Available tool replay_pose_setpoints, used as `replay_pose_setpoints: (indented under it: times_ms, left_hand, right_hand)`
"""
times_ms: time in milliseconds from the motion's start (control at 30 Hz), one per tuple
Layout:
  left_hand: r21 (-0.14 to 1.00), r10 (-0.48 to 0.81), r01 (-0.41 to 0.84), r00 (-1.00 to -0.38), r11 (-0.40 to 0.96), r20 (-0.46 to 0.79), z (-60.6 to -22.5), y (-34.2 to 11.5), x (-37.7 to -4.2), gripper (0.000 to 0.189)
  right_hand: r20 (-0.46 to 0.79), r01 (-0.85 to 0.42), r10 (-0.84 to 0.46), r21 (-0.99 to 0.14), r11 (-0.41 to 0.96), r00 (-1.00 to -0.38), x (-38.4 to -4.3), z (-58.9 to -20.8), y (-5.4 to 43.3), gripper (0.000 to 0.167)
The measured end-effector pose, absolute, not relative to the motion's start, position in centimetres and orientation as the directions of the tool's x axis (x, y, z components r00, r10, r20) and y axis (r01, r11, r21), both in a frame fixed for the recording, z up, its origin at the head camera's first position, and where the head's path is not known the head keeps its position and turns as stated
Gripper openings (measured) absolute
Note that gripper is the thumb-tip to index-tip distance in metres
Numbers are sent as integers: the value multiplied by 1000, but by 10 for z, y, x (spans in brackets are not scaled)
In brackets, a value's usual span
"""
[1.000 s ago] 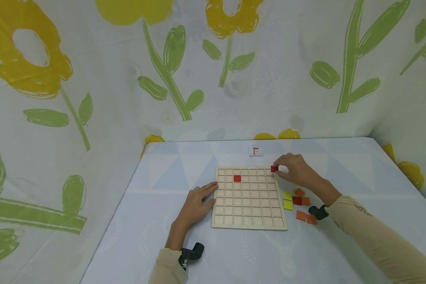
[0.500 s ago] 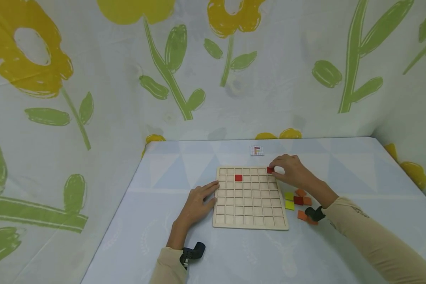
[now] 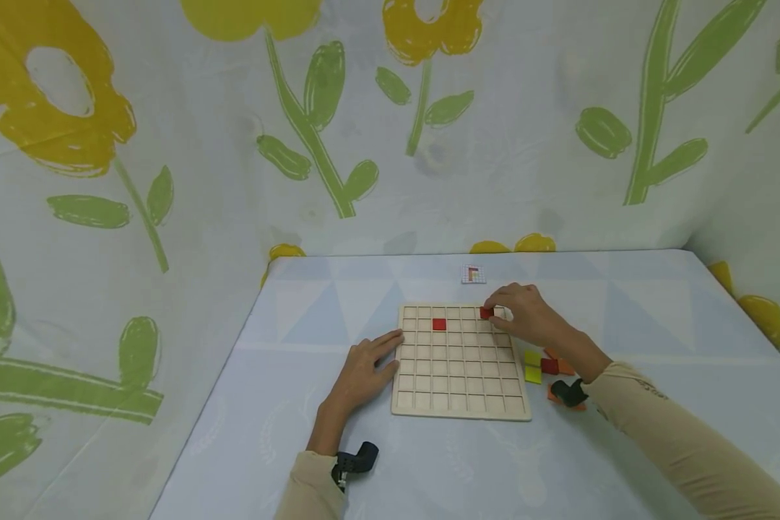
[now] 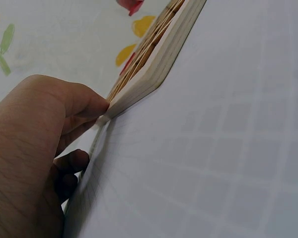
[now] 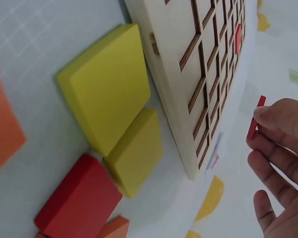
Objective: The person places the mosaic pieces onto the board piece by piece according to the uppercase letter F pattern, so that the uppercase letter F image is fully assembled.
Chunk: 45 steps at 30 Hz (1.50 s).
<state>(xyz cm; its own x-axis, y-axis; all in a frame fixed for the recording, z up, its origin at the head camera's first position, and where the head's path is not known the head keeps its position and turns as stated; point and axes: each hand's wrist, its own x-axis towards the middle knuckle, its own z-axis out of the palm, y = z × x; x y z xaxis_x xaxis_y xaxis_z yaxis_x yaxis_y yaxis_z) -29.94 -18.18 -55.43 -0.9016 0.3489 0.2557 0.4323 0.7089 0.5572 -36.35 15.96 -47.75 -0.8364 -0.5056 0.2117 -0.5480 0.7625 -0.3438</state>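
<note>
In the head view a wooden grid board [image 3: 451, 355] lies on the table, with a red square tile [image 3: 438, 324] in its second row from the back. My left hand [image 3: 360, 372] rests at the board's left edge. Thumb and fingertips touch that edge in the left wrist view [image 4: 44, 124]. Over the back row, toward the right corner, my right hand [image 3: 526, 314] pinches another red square tile [image 3: 487, 313] between thumb and index finger. The right wrist view shows this pinched tile [image 5: 255, 119] on edge, above the board and apart from it, the other fingers spread loosely.
A small pattern card [image 3: 473, 274] lies behind the board. To the board's right are two yellow tiles [image 3: 532, 366], a red tile [image 3: 549, 366] and several orange tiles [image 3: 566, 368], partly hidden by the right wrist. Flowered cloth walls [image 3: 520, 144] surround the table.
My right hand has moved left with the pinched red tile, from the board's back right corner to farther along the back row. The left hand stays at the left edge.
</note>
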Motion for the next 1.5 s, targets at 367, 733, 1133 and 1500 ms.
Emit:
replay_pose_setpoints:
  times_ms: [367,733,1133,1500]
  left_hand:
    - [549,351,433,-901,715,254,-552,-181,-300,47]
    - [555,341,427,-904,714,256,-553,-181,-299,47]
    - [542,347,430,-903,722,254,-552,-181,-298,47]
    - [540,344,425,-905,727,249,-551,-180,-299,47]
  right_hand:
    - [233,-579,-530,-343,740,-816,-365,-481,149,21]
    - [211,-568,-528,-334,752,-823,-363,-480,133,24]
    - [257,-632,-577,-290,719,-775,-365,-482,123,21]
    - [250,-637,-586,-296,712,-771,-366,-484,114,21]
